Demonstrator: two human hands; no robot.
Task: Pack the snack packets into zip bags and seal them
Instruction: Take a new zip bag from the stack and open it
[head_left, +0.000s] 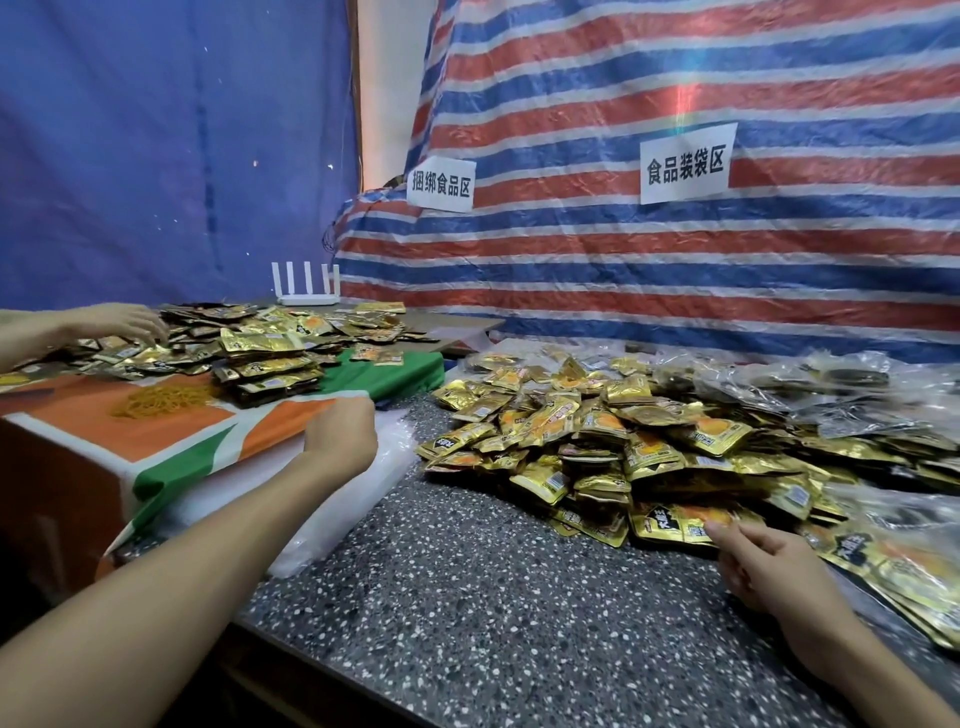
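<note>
Where the heap (597, 431) ends, the right hand (763, 561) fingers (721, 527) pinch 1 snack packet (672, 522) by its near edge. Whether the left hand (340, 441) fingers are apart, I cannot tell.

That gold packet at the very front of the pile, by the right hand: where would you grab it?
Pinch the packet by its near edge, coming from the front, where the right hand touches it. It is flat and thin; its far end sits under the pile, and only the near edge lies free.
</note>
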